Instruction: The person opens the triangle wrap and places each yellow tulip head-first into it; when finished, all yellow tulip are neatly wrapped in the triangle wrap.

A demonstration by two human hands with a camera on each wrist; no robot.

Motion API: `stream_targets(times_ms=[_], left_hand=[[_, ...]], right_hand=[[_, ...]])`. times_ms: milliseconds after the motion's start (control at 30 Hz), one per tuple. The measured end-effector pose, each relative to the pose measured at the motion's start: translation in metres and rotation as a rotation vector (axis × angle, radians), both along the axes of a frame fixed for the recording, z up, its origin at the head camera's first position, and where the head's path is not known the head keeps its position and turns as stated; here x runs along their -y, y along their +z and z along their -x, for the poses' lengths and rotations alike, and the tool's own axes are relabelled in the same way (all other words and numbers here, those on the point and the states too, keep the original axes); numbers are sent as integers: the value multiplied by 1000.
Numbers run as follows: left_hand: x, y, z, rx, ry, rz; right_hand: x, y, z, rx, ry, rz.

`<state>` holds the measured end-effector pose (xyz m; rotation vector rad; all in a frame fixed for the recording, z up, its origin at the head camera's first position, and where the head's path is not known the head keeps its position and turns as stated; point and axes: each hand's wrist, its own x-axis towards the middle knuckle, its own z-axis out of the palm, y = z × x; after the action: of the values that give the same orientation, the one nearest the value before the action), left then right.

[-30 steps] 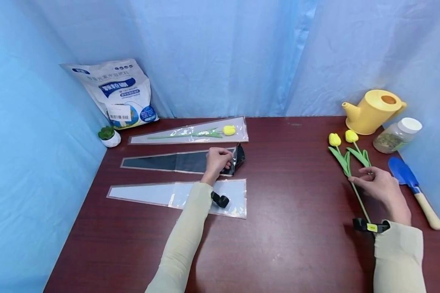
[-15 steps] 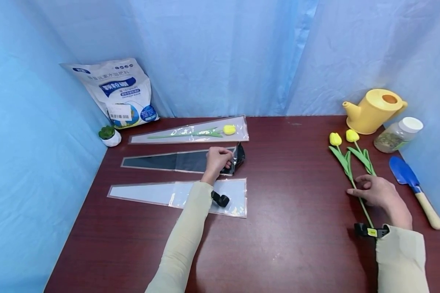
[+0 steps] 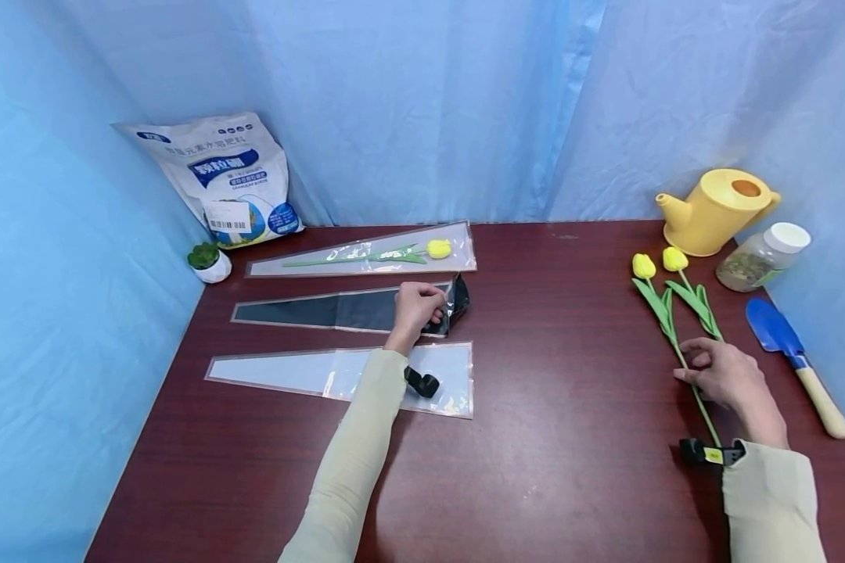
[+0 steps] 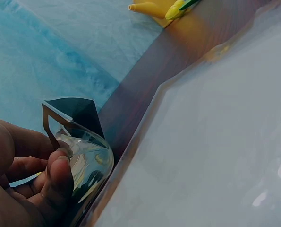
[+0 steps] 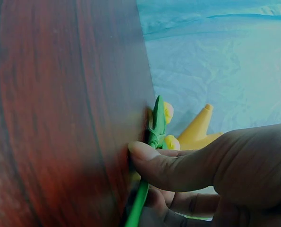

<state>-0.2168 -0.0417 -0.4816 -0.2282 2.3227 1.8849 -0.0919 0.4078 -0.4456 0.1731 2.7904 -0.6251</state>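
With thumb and fingertips my left hand (image 3: pixel 417 306) pinches the wide end of a black flower sleeve (image 3: pixel 303 311), whose mouth is lifted off the table; in the left wrist view its clear film (image 4: pixel 90 163) bulges beside the fingers. At the right, my right hand (image 3: pixel 728 379) pinches the green stem of a yellow tulip (image 3: pixel 644 267) below its leaves. That stem (image 5: pixel 139 203) runs between thumb and fingers in the right wrist view. A second yellow tulip (image 3: pixel 674 259) lies alongside, its lower stem hidden by the right hand.
A sleeve (image 3: pixel 362 270) with a tulip lies behind the black one; a white sleeve (image 3: pixel 275 369) lies in front. Fertiliser bag (image 3: pixel 235 184) and potted succulent (image 3: pixel 211 263) stand at left. Watering can (image 3: pixel 711 211), jar (image 3: pixel 764 258) and blue trowel (image 3: pixel 796 360) are at right.
My right hand has moved down the tulip's stem, away from the flower head, and its thumb and fingers have come together on the stem. My left hand stays at the black sleeve.
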Motion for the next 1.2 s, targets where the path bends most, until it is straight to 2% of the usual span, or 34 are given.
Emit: stream_targets(times_ms=[233,533,967,1200], left_hand=[[-2,0,1,-4,14,-5],[-5,1,1,8,24,-4],[-2,0,1,6,15,0],[0,0,0,3,11,-15]], right_hand=[[1,-3,-1,-18,-57,57],[0,-7,-5,15,-166,310],[3,-12,-3,20,-161,544],[8,-15,1,-17,-179,682]])
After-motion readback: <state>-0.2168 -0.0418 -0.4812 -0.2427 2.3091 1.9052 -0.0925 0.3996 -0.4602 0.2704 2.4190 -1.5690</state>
